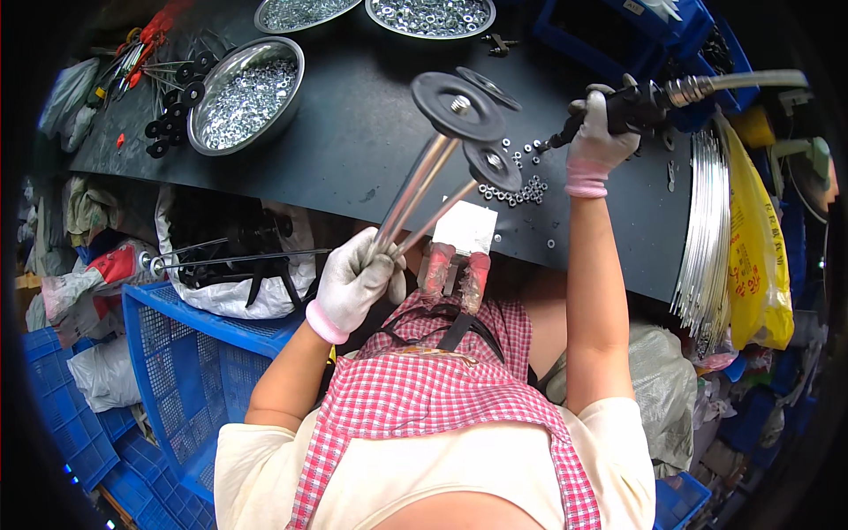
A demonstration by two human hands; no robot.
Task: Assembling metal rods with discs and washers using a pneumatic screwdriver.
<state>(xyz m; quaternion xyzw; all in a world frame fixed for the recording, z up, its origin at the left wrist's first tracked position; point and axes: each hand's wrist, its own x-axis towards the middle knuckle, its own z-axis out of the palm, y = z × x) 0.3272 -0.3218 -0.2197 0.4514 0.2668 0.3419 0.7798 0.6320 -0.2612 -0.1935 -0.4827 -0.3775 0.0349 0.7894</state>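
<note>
My gloved left hand [353, 278] is closed around a bundle of thin metal rods [413, 190]. Three black round discs [435, 113] top the rods, held up above the table's front edge; threaded metal ends show at the centres of two. On the right, my gloved right hand [601, 141] grips a black power driver [638, 108] with a hose [751, 79] running off its back end. The driver's tip points down left, close to a few loose hex nuts on the dark table [353, 115]. Behind and below the discs lies a spread of small nuts [527, 192].
Metal bowls of small hardware [299, 106] stand at the back and left. Black-disc rods [168, 124] lie beside one. Blue bins [609, 35] sit at the back right. A bundle of thin rods [707, 203] and a yellow bag [758, 247] flank the right edge. A blue crate [190, 380] stands lower left.
</note>
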